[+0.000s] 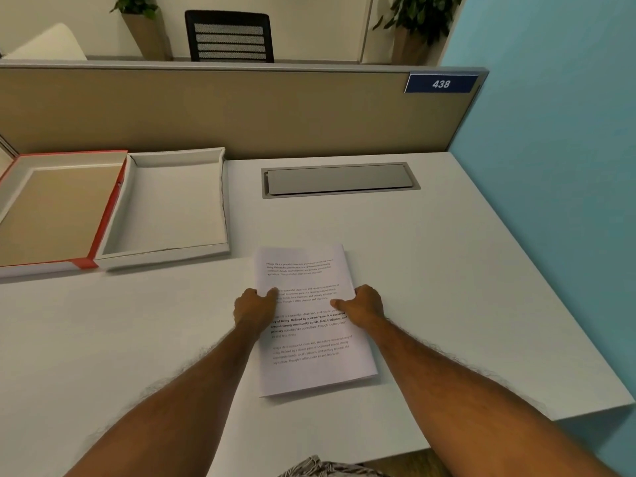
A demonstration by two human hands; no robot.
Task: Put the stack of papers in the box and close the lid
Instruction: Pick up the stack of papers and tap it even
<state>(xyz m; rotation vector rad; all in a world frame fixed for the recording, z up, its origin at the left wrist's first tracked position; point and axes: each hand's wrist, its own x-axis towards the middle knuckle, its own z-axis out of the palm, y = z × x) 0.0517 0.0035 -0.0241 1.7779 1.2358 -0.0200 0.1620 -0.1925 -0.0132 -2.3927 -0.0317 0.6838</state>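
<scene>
A stack of white printed papers (309,359) lies flat on the white desk, near its front middle. My left hand (253,308) grips the stack's left edge, thumb on top of the sheets. My right hand (364,304) grips the right edge the same way. The open white box (225,201) sits at the back left with nothing inside it. Its lid (103,215), red-edged with a tan inside, lies folded open flat to the box's left.
A grey cable hatch (339,179) is set into the desk (464,287) behind the papers. A tan partition (241,108) with a blue "438" sign (441,84) runs along the back. A blue wall (568,166) bounds the right side; the desk's right edge slants inward.
</scene>
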